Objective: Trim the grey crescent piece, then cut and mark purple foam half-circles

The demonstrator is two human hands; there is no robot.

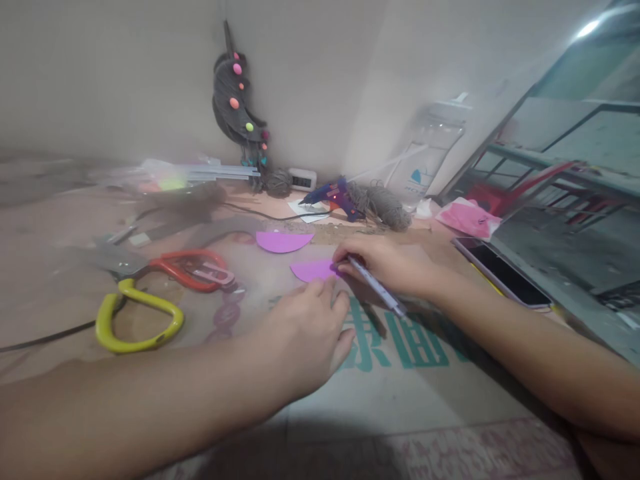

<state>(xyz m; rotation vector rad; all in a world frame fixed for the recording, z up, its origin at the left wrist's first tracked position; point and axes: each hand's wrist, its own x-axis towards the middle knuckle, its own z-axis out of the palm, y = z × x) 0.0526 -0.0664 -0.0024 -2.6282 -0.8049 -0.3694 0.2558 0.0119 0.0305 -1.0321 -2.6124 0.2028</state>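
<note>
A pen (377, 287) with a pale, patterned barrel is pinched in my right hand (385, 263), its rear end slanting down toward me. The pen's tip is hidden behind the fingers, at the right end of a purple half-circle of paper (311, 270). My left hand (307, 333) rests palm down just below this piece, fingers bent and slightly apart, fingertips at its lower edge. Just behind lies a second purple paper half-circle (285, 241), touched by neither hand. To the left are large scissors (140, 297) with one red and one yellow handle.
A blue glue gun (333, 193) lies near the wall, beside grey yarn (385, 205). Behind stands a clear bottle (425, 157). At right are a phone (503, 270) and a pink packet (470, 217). A decorated grey crescent (235, 100) hangs on the wall.
</note>
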